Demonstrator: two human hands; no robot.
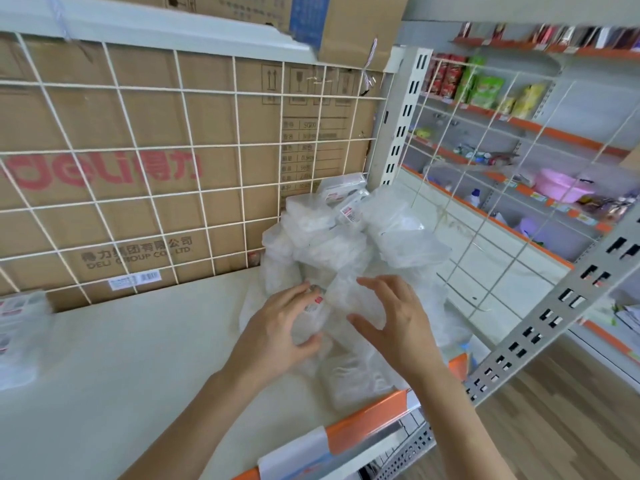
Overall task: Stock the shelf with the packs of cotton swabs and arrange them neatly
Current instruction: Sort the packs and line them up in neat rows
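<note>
A heap of clear plastic packs of cotton swabs point(332, 237) lies at the right end of the white shelf point(138, 348), against the wire back and side panels. My left hand point(277, 327) grips one pack with a red-and-white label point(317, 304) at the front of the heap, fingers on top and thumb underneath. My right hand point(391, 317) is beside it with fingers spread, resting on the same crinkled plastic. Another pack point(353, 375) lies flat near the shelf's front edge. More packs point(17, 327) stand at the far left edge, blurred.
A white wire grid point(138, 150) backs the shelf, with a brown cardboard box point(194, 109) behind it. A second wire panel point(485, 202) closes the right side. An orange price rail point(363, 420) runs along the front. Neighbouring shelves at right hold mixed goods, including a pink basin point(561, 185).
</note>
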